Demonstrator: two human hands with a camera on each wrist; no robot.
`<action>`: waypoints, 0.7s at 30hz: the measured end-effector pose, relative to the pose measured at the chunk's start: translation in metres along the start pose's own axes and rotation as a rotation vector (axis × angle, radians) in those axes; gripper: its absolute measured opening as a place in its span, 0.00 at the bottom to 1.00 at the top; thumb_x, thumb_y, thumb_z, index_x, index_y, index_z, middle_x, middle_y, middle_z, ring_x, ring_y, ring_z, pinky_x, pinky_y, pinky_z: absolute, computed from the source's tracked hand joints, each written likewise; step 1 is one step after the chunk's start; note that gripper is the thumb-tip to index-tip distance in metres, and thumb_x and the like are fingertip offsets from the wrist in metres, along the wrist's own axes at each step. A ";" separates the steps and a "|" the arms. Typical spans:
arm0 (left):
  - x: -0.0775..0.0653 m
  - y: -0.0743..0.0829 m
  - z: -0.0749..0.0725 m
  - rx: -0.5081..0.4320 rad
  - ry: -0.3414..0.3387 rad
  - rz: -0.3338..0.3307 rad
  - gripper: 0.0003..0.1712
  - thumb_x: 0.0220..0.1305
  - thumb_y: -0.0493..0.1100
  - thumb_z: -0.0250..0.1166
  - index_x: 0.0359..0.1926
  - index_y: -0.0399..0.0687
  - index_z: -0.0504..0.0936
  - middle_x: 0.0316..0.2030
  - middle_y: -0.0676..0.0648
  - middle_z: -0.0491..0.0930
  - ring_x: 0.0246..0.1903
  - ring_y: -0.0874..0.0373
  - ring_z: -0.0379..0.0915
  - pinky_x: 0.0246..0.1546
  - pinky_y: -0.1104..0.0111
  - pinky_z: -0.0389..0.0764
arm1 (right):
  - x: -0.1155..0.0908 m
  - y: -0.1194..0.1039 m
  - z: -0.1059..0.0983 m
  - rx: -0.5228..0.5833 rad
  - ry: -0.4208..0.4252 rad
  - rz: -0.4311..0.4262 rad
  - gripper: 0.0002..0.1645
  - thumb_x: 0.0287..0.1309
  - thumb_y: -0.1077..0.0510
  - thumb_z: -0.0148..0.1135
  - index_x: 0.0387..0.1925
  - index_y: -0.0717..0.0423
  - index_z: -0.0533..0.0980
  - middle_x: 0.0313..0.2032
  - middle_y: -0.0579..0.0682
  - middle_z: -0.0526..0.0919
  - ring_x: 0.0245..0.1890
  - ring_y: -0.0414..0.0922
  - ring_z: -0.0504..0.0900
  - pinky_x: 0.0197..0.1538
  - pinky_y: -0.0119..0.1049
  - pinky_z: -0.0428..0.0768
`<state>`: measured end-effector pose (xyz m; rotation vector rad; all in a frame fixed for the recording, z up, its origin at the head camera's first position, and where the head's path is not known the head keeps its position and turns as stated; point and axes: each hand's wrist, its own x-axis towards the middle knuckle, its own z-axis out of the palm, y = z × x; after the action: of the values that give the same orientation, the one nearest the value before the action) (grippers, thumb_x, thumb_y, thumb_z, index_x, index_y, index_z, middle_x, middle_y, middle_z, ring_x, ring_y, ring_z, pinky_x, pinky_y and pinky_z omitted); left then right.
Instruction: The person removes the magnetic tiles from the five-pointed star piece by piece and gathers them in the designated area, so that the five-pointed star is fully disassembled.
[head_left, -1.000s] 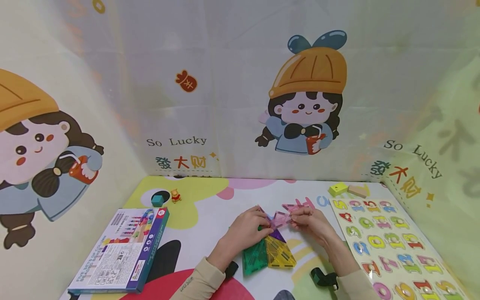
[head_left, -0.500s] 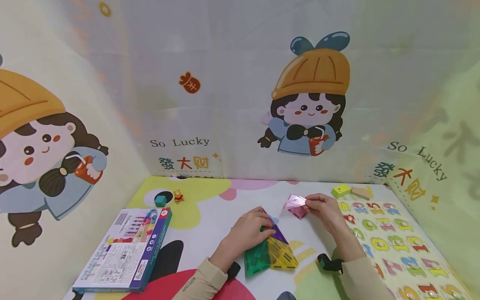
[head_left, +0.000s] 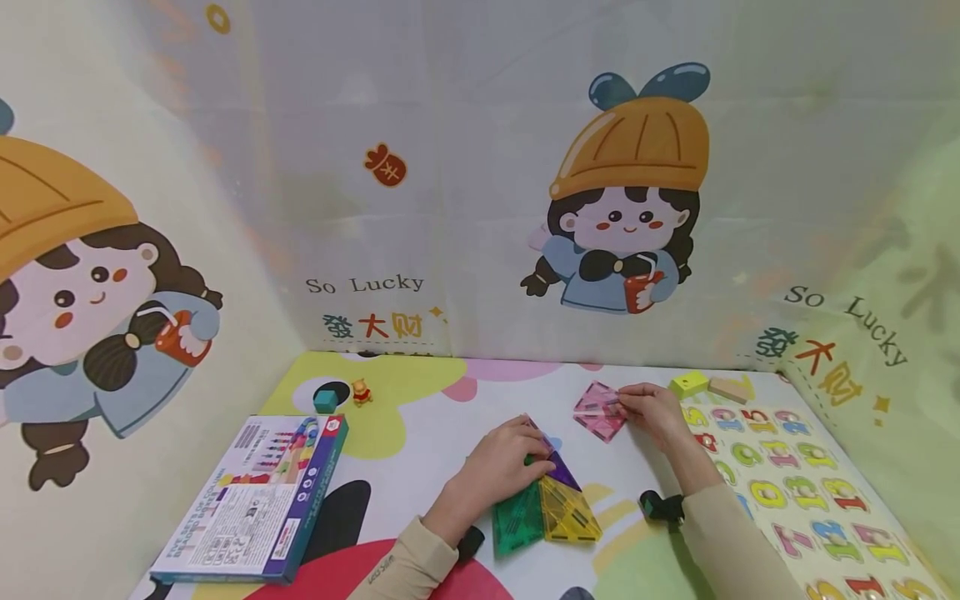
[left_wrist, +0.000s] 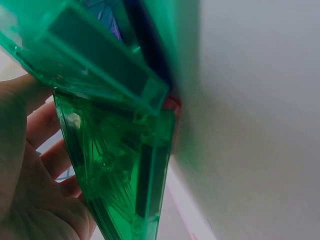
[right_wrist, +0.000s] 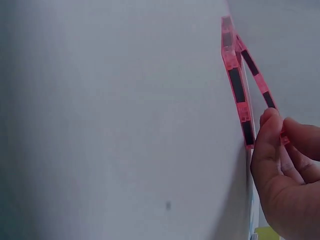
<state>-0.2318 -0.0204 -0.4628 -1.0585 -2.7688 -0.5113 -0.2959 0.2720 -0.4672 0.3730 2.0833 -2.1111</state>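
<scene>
In the head view my left hand (head_left: pixel 498 468) holds a built shape of translucent magnetic tiles from its left side. A green tile (head_left: pixel 517 527), a yellow tile (head_left: pixel 570 510) and a purple tile (head_left: pixel 563 468) show beside the hand; a pink edge lies near its fingertips. The left wrist view shows green tiles (left_wrist: pixel 112 155) in front of the palm, which hide part of the fingers. Farther right, my right hand (head_left: pixel 662 421) pinches two joined pink magnetic tiles (head_left: pixel 598 423) by one edge. They meet at a narrow angle in the right wrist view, near the tabletop.
A flat toy box (head_left: pixel 243 508) lies at the left, with a teal cube (head_left: pixel 325 402) and a small bear figurine (head_left: pixel 362 392) behind it. A number puzzle board (head_left: pixel 813 500) is at the right, below a yellow block (head_left: pixel 688 383) and a wooden block (head_left: pixel 731 390).
The right hand has drawn the pink tiles away from the built shape, to the right and back, and turned them. The left hand has stayed on the shape.
</scene>
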 end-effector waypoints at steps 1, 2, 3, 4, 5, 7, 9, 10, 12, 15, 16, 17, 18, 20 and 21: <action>0.000 0.000 0.000 0.001 0.001 0.001 0.14 0.66 0.56 0.65 0.45 0.57 0.90 0.47 0.58 0.87 0.59 0.62 0.77 0.70 0.61 0.67 | 0.000 0.000 0.000 -0.015 0.003 0.002 0.24 0.69 0.63 0.56 0.62 0.72 0.68 0.36 0.45 0.85 0.33 0.36 0.84 0.42 0.28 0.83; 0.000 -0.001 0.000 0.001 0.002 0.002 0.14 0.66 0.56 0.65 0.45 0.57 0.90 0.47 0.58 0.87 0.59 0.63 0.77 0.70 0.61 0.67 | 0.000 0.000 0.001 -0.038 0.008 0.002 0.24 0.69 0.63 0.56 0.62 0.72 0.68 0.37 0.47 0.85 0.34 0.36 0.84 0.42 0.28 0.83; 0.000 -0.001 0.000 -0.001 0.001 0.001 0.14 0.66 0.56 0.65 0.45 0.57 0.90 0.47 0.58 0.87 0.59 0.63 0.77 0.70 0.61 0.67 | 0.000 0.000 0.001 -0.074 0.017 -0.003 0.24 0.69 0.63 0.56 0.62 0.72 0.68 0.39 0.48 0.85 0.34 0.36 0.84 0.42 0.28 0.83; 0.000 -0.001 -0.001 -0.004 -0.003 -0.001 0.14 0.66 0.56 0.65 0.45 0.57 0.89 0.47 0.58 0.87 0.60 0.62 0.77 0.70 0.61 0.67 | 0.000 0.000 0.002 -0.114 0.028 -0.009 0.23 0.69 0.63 0.56 0.62 0.71 0.69 0.42 0.51 0.84 0.34 0.36 0.83 0.42 0.27 0.83; 0.000 -0.001 0.000 -0.005 -0.005 -0.003 0.14 0.66 0.56 0.65 0.45 0.57 0.89 0.47 0.58 0.87 0.60 0.62 0.77 0.70 0.61 0.67 | -0.001 -0.001 0.003 -0.164 0.035 -0.020 0.23 0.69 0.63 0.56 0.62 0.71 0.69 0.45 0.54 0.84 0.35 0.36 0.83 0.42 0.27 0.83; 0.000 -0.001 0.000 -0.007 -0.010 -0.007 0.14 0.67 0.56 0.64 0.45 0.57 0.89 0.47 0.58 0.87 0.60 0.62 0.76 0.70 0.61 0.67 | -0.002 0.000 0.004 -0.264 0.048 -0.047 0.23 0.70 0.62 0.55 0.62 0.70 0.70 0.51 0.60 0.82 0.36 0.36 0.82 0.42 0.27 0.83; 0.000 0.000 0.000 -0.004 -0.013 -0.009 0.14 0.67 0.56 0.64 0.45 0.57 0.89 0.47 0.58 0.87 0.60 0.62 0.76 0.70 0.61 0.66 | -0.005 0.000 0.004 -0.340 0.067 -0.073 0.23 0.69 0.61 0.55 0.61 0.68 0.72 0.55 0.63 0.79 0.36 0.36 0.81 0.42 0.27 0.82; 0.000 0.000 0.000 -0.002 -0.014 -0.009 0.14 0.67 0.56 0.64 0.45 0.57 0.89 0.47 0.58 0.87 0.60 0.62 0.76 0.70 0.61 0.66 | -0.006 0.000 0.004 -0.359 0.071 -0.085 0.23 0.69 0.61 0.56 0.61 0.68 0.72 0.55 0.64 0.79 0.36 0.36 0.81 0.41 0.28 0.82; 0.000 0.001 0.001 -0.001 -0.013 -0.007 0.14 0.67 0.56 0.64 0.45 0.57 0.89 0.47 0.58 0.87 0.60 0.63 0.76 0.71 0.61 0.66 | -0.009 0.000 0.003 -0.380 0.068 -0.109 0.23 0.69 0.60 0.57 0.60 0.69 0.72 0.55 0.65 0.79 0.36 0.36 0.80 0.41 0.29 0.82; 0.000 0.001 0.001 -0.005 -0.013 -0.011 0.14 0.67 0.56 0.64 0.45 0.57 0.89 0.48 0.58 0.87 0.61 0.61 0.76 0.70 0.61 0.67 | -0.015 0.000 0.003 -0.400 0.051 -0.150 0.22 0.68 0.60 0.58 0.59 0.69 0.74 0.51 0.63 0.82 0.35 0.37 0.79 0.40 0.30 0.81; -0.001 0.001 0.000 -0.006 -0.013 -0.014 0.14 0.67 0.56 0.64 0.45 0.58 0.89 0.49 0.57 0.86 0.62 0.60 0.75 0.70 0.60 0.67 | -0.017 0.001 0.003 -0.400 0.041 -0.162 0.22 0.67 0.60 0.59 0.58 0.69 0.74 0.50 0.62 0.83 0.34 0.37 0.79 0.39 0.30 0.81; -0.001 0.001 0.000 -0.008 -0.014 -0.018 0.14 0.66 0.56 0.65 0.45 0.58 0.89 0.49 0.57 0.86 0.62 0.59 0.75 0.69 0.60 0.68 | -0.020 0.001 0.003 -0.404 0.030 -0.174 0.22 0.67 0.60 0.59 0.57 0.70 0.75 0.48 0.60 0.84 0.34 0.38 0.79 0.39 0.30 0.81; -0.001 0.001 0.000 -0.010 -0.015 -0.023 0.14 0.66 0.56 0.65 0.45 0.58 0.89 0.49 0.57 0.86 0.63 0.58 0.74 0.69 0.59 0.69 | -0.023 0.002 0.004 -0.408 0.019 -0.184 0.22 0.66 0.60 0.60 0.57 0.69 0.75 0.47 0.59 0.85 0.34 0.38 0.79 0.39 0.31 0.81; -0.002 0.001 -0.001 -0.012 -0.017 -0.031 0.14 0.66 0.57 0.65 0.45 0.59 0.89 0.50 0.57 0.86 0.64 0.56 0.74 0.68 0.59 0.70 | -0.030 0.004 0.006 -0.411 -0.003 -0.189 0.21 0.66 0.58 0.61 0.55 0.68 0.77 0.44 0.55 0.86 0.33 0.38 0.80 0.38 0.31 0.80; -0.002 0.001 -0.001 -0.014 -0.017 -0.032 0.14 0.66 0.57 0.65 0.45 0.59 0.89 0.50 0.57 0.86 0.64 0.55 0.73 0.67 0.58 0.71 | -0.033 0.005 0.007 -0.414 -0.014 -0.187 0.21 0.65 0.58 0.62 0.55 0.67 0.77 0.43 0.53 0.86 0.33 0.38 0.79 0.37 0.31 0.80</action>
<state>-0.2294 -0.0211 -0.4619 -1.0274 -2.8060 -0.5291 -0.2633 0.2625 -0.4631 0.1108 2.5524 -1.6901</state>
